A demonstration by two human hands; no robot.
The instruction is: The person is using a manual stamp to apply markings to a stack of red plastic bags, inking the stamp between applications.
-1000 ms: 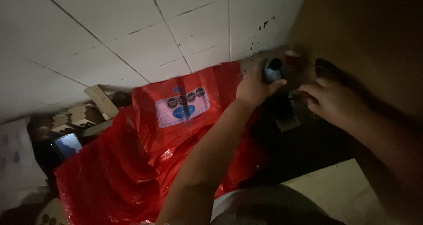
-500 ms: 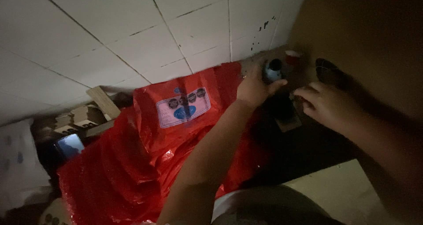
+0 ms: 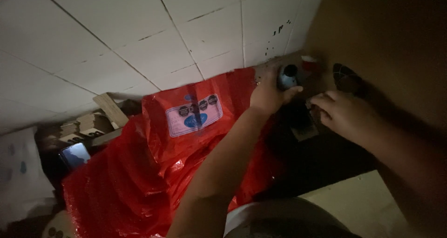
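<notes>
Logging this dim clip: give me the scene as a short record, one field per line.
setting: dim corner, white tiled surface behind
left hand: left hand wraps a small bluish cylinder with a dark open end
right hand: right hand, fingers curled beside a dark part below the cylinder; whether it grips is unclear
beside the hands: red plastic bag with a pale label, under the left forearm
far left: stacked wood pieces, a small shiny bluish object

A dim storage corner, likely in a home or back room. A white tiled wall [image 3: 139, 37] rises behind a big crumpled red plastic bag [image 3: 139, 173]; left of the bag lie wood scraps [image 3: 109, 108] and stacked small cartons [image 3: 79, 128].
</notes>
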